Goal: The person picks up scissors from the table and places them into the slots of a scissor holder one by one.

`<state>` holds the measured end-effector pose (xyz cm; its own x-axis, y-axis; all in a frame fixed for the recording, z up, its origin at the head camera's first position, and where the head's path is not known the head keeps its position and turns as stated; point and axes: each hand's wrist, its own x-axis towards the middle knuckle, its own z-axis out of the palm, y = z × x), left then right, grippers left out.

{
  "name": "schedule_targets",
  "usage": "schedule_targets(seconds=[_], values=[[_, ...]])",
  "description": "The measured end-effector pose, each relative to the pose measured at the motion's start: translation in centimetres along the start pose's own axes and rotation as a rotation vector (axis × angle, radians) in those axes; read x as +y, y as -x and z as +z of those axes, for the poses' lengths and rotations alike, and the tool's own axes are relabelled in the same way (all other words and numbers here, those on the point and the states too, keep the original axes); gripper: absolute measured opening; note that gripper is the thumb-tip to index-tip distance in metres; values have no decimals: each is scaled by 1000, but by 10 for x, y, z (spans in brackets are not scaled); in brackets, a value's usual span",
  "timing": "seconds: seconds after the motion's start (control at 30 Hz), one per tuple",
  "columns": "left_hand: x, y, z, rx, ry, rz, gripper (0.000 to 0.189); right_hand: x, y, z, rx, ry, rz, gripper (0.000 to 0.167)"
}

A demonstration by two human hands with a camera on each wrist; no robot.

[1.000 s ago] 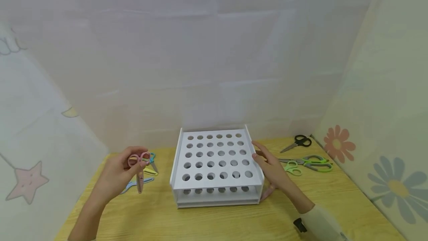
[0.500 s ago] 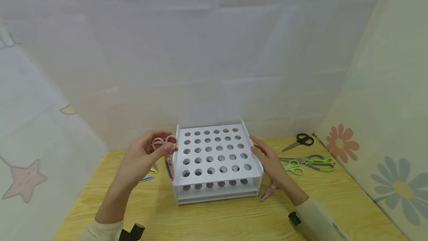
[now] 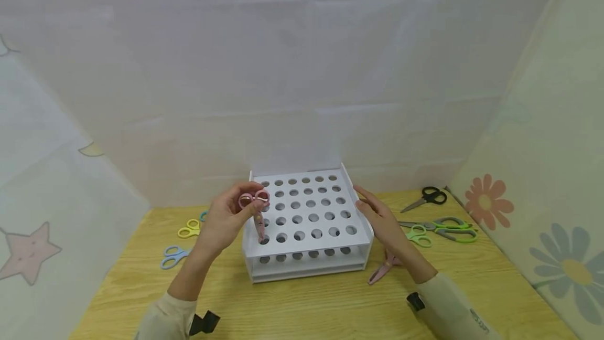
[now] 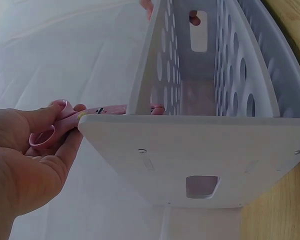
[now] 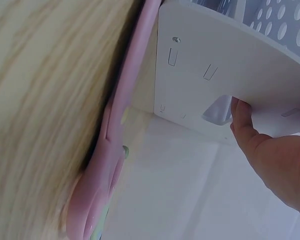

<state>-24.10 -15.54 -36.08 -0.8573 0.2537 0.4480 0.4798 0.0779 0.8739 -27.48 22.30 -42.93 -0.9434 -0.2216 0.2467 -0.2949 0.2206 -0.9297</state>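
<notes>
My left hand pinches a pair of pink scissors by the finger loops, blades pointing down. Their tips are at the front-left hole of a white rack with rows of round holes. In the left wrist view, the pink tip shows on the inner side of the rack's top panel. My right hand grips the rack's right side wall. In the right wrist view, its thumb reaches into the wall's cutout. A second pair of pink scissors lies on the table beside that wall.
Yellow scissors and light blue scissors lie left of the rack, partly behind the left arm. On the right are black scissors, green-and-grey scissors and small light green scissors. A white backdrop rises behind.
My left hand has carried the pink scissors rightward, from beside the rack to its front-left hole. The right hand has kept its grip on the rack's side.
</notes>
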Motion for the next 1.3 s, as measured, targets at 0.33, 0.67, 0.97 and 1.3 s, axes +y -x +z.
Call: schedule_targets(seconds=[0.33, 0.67, 0.97, 1.3], values=[[0, 3, -6, -68, -306, -3, 30, -2, 1, -1, 4, -9, 18, 52], [2, 8, 8, -228, -545, 32, 28, 2, 1, -1, 8, -1, 27, 52], [2, 10, 14, -275, -609, 46, 32, 3, 1, -1, 3, 21, 27, 52], [0, 11, 21, -282, -732, 88, 33, -2, 2, -1, 13, 38, 35, 50]])
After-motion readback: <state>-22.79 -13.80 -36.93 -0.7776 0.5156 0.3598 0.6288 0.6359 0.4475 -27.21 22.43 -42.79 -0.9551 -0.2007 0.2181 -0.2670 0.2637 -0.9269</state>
